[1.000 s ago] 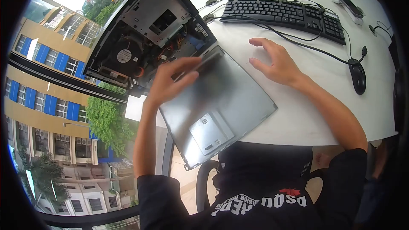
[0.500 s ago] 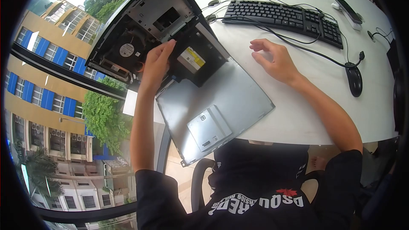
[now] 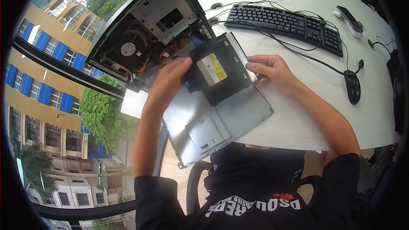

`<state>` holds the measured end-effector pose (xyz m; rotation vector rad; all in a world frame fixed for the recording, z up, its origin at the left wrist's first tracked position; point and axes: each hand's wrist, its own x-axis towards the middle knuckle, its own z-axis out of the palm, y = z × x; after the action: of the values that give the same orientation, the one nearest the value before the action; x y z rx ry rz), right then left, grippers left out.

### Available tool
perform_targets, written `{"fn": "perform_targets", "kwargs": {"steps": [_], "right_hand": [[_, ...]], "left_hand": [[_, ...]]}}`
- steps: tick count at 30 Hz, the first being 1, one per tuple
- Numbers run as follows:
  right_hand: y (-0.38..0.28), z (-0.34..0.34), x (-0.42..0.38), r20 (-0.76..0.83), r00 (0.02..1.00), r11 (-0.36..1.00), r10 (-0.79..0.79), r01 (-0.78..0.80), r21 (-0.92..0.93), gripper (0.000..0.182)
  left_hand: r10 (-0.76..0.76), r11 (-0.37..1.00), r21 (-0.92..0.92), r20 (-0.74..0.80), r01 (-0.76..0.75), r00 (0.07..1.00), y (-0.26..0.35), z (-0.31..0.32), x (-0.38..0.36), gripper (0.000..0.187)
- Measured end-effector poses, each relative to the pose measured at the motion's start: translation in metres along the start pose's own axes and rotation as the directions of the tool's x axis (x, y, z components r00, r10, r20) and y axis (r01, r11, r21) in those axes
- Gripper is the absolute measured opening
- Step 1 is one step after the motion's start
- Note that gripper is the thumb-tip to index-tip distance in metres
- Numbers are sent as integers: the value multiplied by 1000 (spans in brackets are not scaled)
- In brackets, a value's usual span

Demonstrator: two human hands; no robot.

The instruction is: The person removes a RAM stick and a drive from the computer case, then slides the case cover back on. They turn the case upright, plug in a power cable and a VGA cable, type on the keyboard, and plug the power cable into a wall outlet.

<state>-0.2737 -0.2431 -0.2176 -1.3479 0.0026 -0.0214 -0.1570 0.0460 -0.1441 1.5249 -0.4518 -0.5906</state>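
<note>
A black optical drive (image 3: 232, 66) with a white and yellow label is held flat in the air between both hands. My right hand (image 3: 275, 70) pinches its silver front edge between thumb and fingers. At the opposite edge, my left hand (image 3: 172, 74) is closed on the drive, its fingertips partly hidden. Beyond them the desktop computer case (image 3: 142, 15) stands with its inside exposed, showing a round fan (image 3: 129, 49), a metal bracket and coloured cables (image 3: 175, 51). Below the drive lies the detached metal side panel (image 3: 243, 117).
A black keyboard (image 3: 283, 23) with its cable lies on the white table (image 3: 294, 121). To the right are a black mouse (image 3: 352, 87) and a phone (image 3: 349, 19) on a white stand. Along the left runs a window with buildings outside.
The optical drive has come out of the case, moving right and toward me, exposing cables. My right hand has come onto its edge; my left hand moved down and right with it.
</note>
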Motion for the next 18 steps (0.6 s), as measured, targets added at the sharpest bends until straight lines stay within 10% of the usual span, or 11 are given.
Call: {"fn": "perform_targets", "kwargs": {"steps": [6, 18], "right_hand": [[3, 2, 1, -24, 1000, 1000, 9, -9, -26, 52], [4, 4, 4, 5, 999, 996, -32, 33, -84, 41]], "left_hand": [[-45, 996, 83, -19, 46, 999, -8, 10, -19, 50], [497, 851, 377, -349, -367, 795, 68, -35, -30, 47]]}}
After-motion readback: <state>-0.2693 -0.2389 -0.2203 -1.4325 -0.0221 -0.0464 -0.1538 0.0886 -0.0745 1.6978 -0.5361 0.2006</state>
